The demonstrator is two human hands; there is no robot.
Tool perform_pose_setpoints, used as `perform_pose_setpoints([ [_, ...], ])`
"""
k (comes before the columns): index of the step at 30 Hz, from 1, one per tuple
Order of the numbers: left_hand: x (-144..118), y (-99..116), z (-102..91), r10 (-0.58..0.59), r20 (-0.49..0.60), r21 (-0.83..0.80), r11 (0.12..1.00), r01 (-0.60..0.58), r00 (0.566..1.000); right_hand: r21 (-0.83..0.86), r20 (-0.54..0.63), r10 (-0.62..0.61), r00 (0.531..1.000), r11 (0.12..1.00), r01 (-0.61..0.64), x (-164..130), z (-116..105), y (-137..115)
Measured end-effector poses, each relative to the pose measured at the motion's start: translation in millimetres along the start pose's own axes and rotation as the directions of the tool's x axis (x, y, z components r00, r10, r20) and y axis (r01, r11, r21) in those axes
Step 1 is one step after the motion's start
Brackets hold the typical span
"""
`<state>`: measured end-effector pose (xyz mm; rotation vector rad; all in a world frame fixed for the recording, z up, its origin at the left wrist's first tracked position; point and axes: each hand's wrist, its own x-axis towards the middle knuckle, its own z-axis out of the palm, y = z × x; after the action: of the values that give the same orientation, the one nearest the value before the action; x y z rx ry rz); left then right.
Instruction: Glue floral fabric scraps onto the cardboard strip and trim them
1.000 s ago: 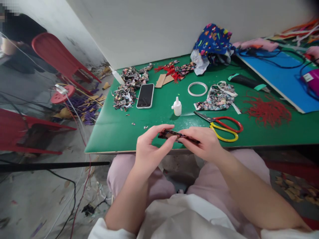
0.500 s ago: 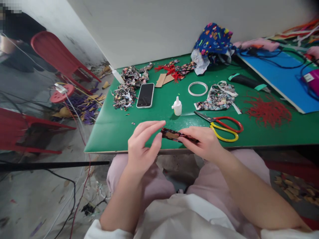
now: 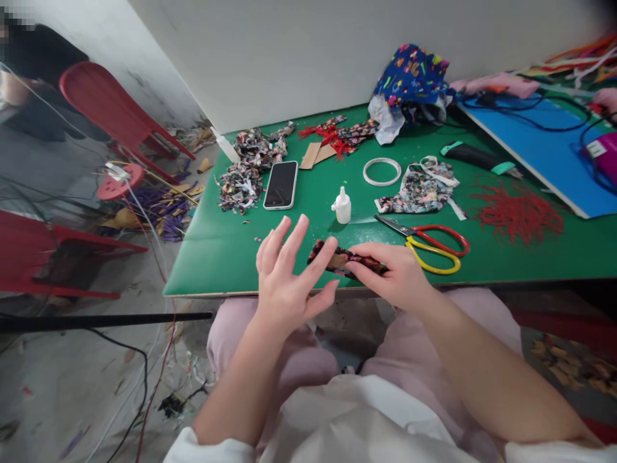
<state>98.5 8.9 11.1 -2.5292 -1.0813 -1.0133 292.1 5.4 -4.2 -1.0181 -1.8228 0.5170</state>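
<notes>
Between the thumb and fingers of my right hand (image 3: 393,273) is a small flat strip wrapped in dark floral fabric (image 3: 337,260), with a bare brown cardboard-like patch on its upper face. My left hand (image 3: 292,276) is open, fingers spread, its index fingertip over or against the left part of the strip; touch is hard to judge. Just beyond the strip stands a small white squeeze bottle (image 3: 342,207) with a nozzle. Scissors with red and yellow handles (image 3: 427,244) lie beside my right hand.
On the green table (image 3: 202,257) lie a phone (image 3: 281,185), a tape roll (image 3: 382,172), floral scraps (image 3: 427,186), brown card pieces (image 3: 317,154), red threads (image 3: 523,213) and a black-and-teal cutter (image 3: 477,157). A blue board (image 3: 544,141) is at right. A person sits near red chairs at left.
My left hand has opened, its fingers spreading and lifting, with the index finger now reaching over the strip. The strip has shifted slightly in my right hand's unchanged grip.
</notes>
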Motion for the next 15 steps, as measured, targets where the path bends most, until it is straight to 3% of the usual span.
perform_pose_setpoints([
  [5,-3,13,0.4,0.062,0.018,-0.038,0.997,-0.062,0.998,0.121,0.043,0.159,0.986,0.979,-0.163,1,-2,-3],
  [9,-4,9,-2.7,-0.015,-0.001,-0.01,1.0,0.014,1.0,0.221,0.131,0.307,0.943,0.918,-0.329,3,-3,-3],
  [15,-2,3,-3.4,-0.066,0.075,0.045,0.997,0.063,0.995,0.275,0.163,0.363,0.917,0.876,-0.396,2,-3,-2],
])
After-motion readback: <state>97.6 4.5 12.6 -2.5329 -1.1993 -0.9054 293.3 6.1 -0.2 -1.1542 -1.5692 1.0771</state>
